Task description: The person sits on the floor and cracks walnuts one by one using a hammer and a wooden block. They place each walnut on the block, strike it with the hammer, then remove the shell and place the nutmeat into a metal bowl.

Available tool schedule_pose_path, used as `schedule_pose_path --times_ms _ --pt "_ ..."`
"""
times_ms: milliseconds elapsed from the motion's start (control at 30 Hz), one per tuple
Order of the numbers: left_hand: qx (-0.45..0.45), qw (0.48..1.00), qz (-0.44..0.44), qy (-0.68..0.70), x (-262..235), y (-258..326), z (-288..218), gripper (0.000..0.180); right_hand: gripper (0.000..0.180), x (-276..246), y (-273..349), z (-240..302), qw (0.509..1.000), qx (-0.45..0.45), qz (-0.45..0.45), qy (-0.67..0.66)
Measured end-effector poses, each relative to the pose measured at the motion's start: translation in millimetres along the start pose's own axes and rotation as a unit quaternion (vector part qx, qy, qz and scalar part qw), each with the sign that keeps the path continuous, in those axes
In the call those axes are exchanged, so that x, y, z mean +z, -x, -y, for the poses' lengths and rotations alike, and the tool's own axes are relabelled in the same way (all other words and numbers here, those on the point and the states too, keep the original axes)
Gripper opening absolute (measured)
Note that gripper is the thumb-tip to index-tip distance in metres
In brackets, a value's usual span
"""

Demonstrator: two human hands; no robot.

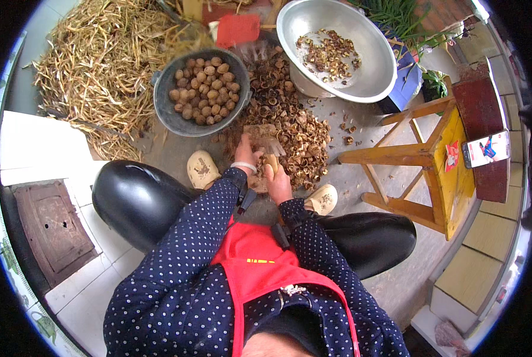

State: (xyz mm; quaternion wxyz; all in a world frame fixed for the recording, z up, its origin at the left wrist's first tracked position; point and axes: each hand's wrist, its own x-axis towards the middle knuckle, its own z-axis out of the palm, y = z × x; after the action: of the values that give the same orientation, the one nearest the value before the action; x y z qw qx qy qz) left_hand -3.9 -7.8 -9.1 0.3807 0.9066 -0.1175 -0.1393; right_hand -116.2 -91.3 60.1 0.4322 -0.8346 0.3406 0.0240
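Note:
My right hand (279,183) is closed round the wooden handle of a hammer (272,162); the hammer's head is blurred. Close to its left, my left hand (246,153) rests at the near edge of a small brown block (260,131). Its fingers look drawn together, and whatever they hold is hidden. Cracked walnut shells (298,134) lie heaped around the block. Just beyond my left hand stands a dark bucket (161,113) of whole walnuts (205,89).
At the back right, a large metal basin (376,83) contains walnut pieces (331,53). A yellow wooden stool (447,160) stands right, with a phone (486,149) beside it. Dry straw (93,65) is piled at far left. A red scoop-like thing (238,30) lies behind the bucket.

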Motion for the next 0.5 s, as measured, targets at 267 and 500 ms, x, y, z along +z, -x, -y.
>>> schedule_pose_path --times_ms 267,500 --pt "0.065 0.998 -0.002 -0.018 3.4 -2.4 7.3 0.05 0.044 -15.5 -0.3 8.8 0.995 -0.016 -0.07 -0.065" --pt "0.115 0.993 0.028 0.011 -8.1 9.5 -2.2 0.039 0.044 -13.1 -0.6 4.5 0.996 0.032 -0.051 -0.065"
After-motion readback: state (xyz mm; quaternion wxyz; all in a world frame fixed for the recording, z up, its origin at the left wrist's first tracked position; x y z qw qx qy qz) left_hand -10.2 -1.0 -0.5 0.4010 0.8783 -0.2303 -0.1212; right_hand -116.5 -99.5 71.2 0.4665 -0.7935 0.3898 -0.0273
